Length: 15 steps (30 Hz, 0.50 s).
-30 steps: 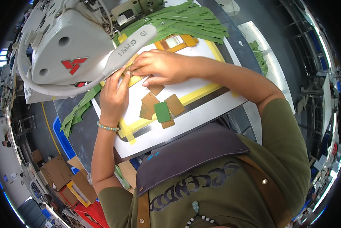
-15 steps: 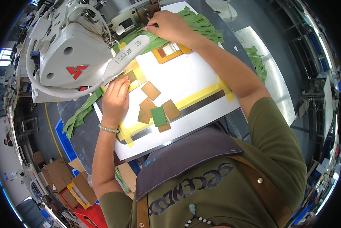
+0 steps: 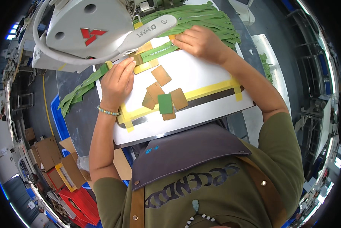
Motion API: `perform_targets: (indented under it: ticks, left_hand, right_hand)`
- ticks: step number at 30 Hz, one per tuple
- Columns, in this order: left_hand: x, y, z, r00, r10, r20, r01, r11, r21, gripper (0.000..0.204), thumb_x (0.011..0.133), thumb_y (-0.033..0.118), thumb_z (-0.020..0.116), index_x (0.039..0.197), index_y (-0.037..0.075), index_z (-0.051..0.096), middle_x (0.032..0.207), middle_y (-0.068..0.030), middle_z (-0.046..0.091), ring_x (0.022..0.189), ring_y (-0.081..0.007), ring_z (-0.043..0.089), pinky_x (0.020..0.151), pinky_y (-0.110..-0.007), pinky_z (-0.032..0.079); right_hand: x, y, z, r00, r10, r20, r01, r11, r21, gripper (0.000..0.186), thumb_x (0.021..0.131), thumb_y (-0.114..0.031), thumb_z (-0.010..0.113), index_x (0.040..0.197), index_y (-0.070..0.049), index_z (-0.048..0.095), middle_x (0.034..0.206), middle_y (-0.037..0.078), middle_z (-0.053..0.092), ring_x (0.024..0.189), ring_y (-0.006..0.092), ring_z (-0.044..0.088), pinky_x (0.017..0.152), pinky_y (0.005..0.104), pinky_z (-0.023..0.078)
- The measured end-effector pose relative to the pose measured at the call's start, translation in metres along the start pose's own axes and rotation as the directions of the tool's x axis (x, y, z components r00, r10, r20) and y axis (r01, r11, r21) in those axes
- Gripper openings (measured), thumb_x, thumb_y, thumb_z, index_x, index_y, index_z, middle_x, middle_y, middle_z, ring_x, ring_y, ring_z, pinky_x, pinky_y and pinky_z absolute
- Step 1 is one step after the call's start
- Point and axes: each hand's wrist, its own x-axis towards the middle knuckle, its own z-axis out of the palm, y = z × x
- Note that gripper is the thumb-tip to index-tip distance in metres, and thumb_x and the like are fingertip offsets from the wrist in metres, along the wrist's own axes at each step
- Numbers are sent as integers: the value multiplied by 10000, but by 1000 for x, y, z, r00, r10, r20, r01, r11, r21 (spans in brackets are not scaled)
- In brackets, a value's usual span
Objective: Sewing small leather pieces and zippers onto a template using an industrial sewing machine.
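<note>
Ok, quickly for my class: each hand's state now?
Left hand: touching a brown piece; grip cannot be told.
Right hand: closed on a green strip.

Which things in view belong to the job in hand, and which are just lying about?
Likely job items:
long green fabric strip, pinched by the right hand
olive-gold rectangular piece, touched by the left hand
heaped green fabric strips
white sewing machine

Likely lying about:
flat tan rectangular cards (untouched; role unclear)
brown cardboard boxes
blue plastic bin

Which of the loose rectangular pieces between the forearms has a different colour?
The green rectangular piece, partly covering a brown rectangular piece; the other loose pieces are brown.
</note>
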Motion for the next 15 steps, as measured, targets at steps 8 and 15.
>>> perform_targets:
  ticks: [8,15]
  left_hand:
    - [2,7,-1,988,-43,151,51,998,-47,355,847,-46,737,1194,26,754,1295,-75,745,983,-252,752,815,-344,610]
    - [4,5,4,968,-85,234,112,988,-103,293,906,-11,714,1195,7,755,1288,-77,754,945,-252,739,809,-351,604]
  right_hand:
    - [3,-8,3,1000,-28,1,28,999,-21,236,880,-79,721,1111,-64,768,970,-15,709,875,142,656,760,292,505]
    - [7,-11,4,1000,0,6,-1,999,47,293,887,-85,706,1174,-97,763,1051,-3,726,947,157,676,812,321,513]
